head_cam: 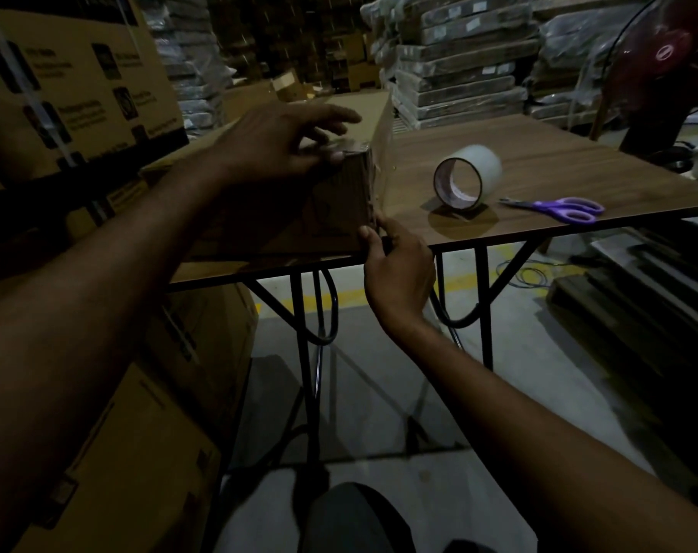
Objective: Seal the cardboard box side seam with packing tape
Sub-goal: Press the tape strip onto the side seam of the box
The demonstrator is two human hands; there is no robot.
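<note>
A brown cardboard box (323, 205) stands at the near edge of a wooden table (538, 153). Clear tape runs down its near right vertical corner (373, 189). My left hand (283, 141) lies on the box's top near corner, with the thumb pressing the tape's upper end over the edge. My right hand (399, 269) is at the bottom of that corner, its thumb and fingertips pinching or pressing the tape's lower end against the box. A roll of clear packing tape (467, 179) stands on its edge on the table to the right of the box.
Purple-handled scissors (558, 209) lie right of the roll, near the table edge. Large printed cartons (72, 85) are stacked at the left, beside and below the table. Wrapped flat packs (459, 61) are piled behind. A dark red fan (666, 65) stands at far right. My knee (351, 520) shows below.
</note>
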